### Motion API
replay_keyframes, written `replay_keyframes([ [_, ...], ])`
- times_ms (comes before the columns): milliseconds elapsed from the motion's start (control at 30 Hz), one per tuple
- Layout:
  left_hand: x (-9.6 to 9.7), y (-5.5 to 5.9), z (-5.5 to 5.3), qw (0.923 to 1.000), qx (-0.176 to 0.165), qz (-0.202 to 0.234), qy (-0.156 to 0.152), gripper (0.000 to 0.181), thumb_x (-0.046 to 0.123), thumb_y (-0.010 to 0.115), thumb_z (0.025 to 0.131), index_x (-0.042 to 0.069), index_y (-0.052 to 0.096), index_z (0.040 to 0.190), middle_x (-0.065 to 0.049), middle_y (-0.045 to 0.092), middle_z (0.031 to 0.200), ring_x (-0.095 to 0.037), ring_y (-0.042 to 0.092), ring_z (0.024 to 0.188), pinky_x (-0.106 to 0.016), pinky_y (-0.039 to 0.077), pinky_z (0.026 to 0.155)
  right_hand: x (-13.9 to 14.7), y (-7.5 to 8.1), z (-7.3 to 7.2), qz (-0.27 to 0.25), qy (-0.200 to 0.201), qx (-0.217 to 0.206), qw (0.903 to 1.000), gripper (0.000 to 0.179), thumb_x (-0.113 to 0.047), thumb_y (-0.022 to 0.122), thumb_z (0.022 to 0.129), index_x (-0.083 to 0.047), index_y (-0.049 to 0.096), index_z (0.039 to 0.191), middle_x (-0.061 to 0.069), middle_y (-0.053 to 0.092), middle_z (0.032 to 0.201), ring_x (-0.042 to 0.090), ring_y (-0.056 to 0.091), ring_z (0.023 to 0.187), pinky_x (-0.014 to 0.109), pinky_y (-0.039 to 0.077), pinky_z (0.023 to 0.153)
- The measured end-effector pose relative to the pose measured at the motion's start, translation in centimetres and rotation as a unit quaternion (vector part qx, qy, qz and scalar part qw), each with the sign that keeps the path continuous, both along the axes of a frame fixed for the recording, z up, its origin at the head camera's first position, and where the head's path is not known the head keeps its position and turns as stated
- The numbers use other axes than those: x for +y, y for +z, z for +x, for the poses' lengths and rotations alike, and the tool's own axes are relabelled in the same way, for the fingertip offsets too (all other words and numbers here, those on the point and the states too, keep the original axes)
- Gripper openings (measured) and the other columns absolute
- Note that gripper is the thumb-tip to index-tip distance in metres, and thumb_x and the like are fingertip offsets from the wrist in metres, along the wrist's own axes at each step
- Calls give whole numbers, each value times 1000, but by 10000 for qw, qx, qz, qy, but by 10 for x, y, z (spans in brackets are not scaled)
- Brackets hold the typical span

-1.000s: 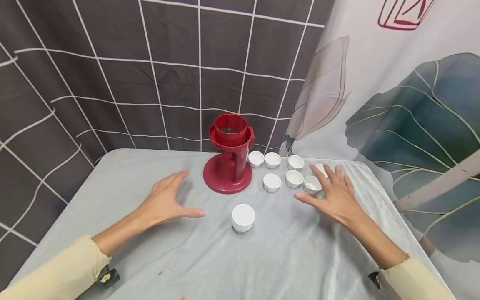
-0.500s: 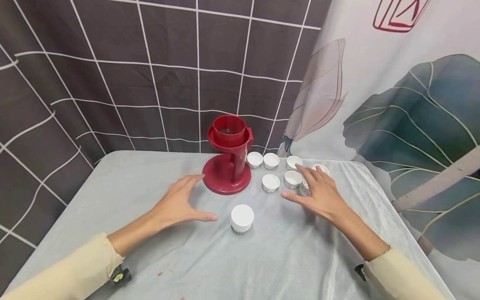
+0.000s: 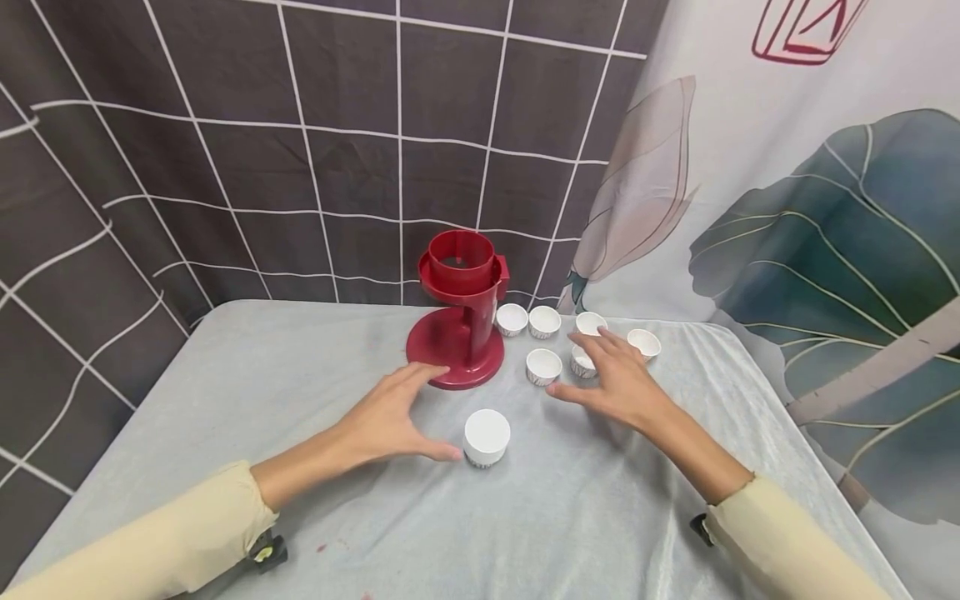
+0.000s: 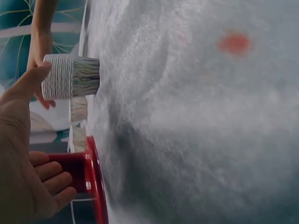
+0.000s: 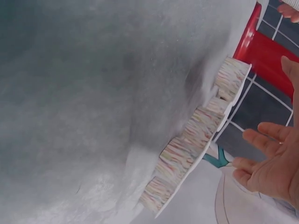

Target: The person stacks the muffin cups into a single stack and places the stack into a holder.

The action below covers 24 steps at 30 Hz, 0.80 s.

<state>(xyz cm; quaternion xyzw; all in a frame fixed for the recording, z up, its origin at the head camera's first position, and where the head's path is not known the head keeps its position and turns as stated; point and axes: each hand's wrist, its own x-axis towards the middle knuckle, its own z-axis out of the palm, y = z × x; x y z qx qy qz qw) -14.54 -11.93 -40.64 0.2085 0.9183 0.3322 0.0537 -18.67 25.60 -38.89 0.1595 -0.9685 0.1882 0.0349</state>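
Note:
A short stack of white paper baking cups (image 3: 486, 437), nested and upright, stands on the grey cloth at mid-table. My left hand (image 3: 386, 423) reaches toward it from the left, thumb and fingers spread wide, thumb tip close beside the stack. In the left wrist view the thumb overlaps the stacked rims (image 4: 58, 77). My right hand (image 3: 622, 387) hovers palm-inward over the loose cups at the right, fingers spread, holding nothing. Its fingers hide part of a cup (image 3: 582, 364) with streaky patterned sides. Another cup (image 3: 543, 367) sits just left of its thumb.
Behind the stack stands a red plastic stand (image 3: 450, 343) with a round base and a ring-shaped top. More single cups (image 3: 512, 319) stand to its right, toward the back edge. A dark gridded curtain (image 3: 337, 167) and a leaf-print curtain (image 3: 825, 250) close off the back.
My left hand has moved right, to beside the stacked cups. My right hand has moved left over the loose cups. The cups and red stand have stayed put.

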Motion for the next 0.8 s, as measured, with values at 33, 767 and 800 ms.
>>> replay_keyframes([
  [33,2,0,0,10000,31,17,-37,116,64,99,71,17,53,167,-9,58,166,-37,55,154,-65,54,123,-2,-1,-1,0,39,9,10000,96,-62,83,92,-6,55,164,24,59,167,55,35,167,79,25,133],
  [767,34,-7,-1,9922,278,846,-874,81,42,104,77,9,72,144,-7,79,133,-24,75,122,-45,63,106,-28,-15,-20,320,432,192,9984,87,-51,87,93,2,62,157,28,74,144,57,47,158,76,32,127],
  [800,35,-7,-1,9912,293,895,-926,79,40,104,77,9,72,143,-7,80,132,-23,76,121,-44,64,106,-29,-15,-21,338,432,207,9983,87,-51,87,93,2,62,156,28,75,144,57,48,157,76,33,127],
])
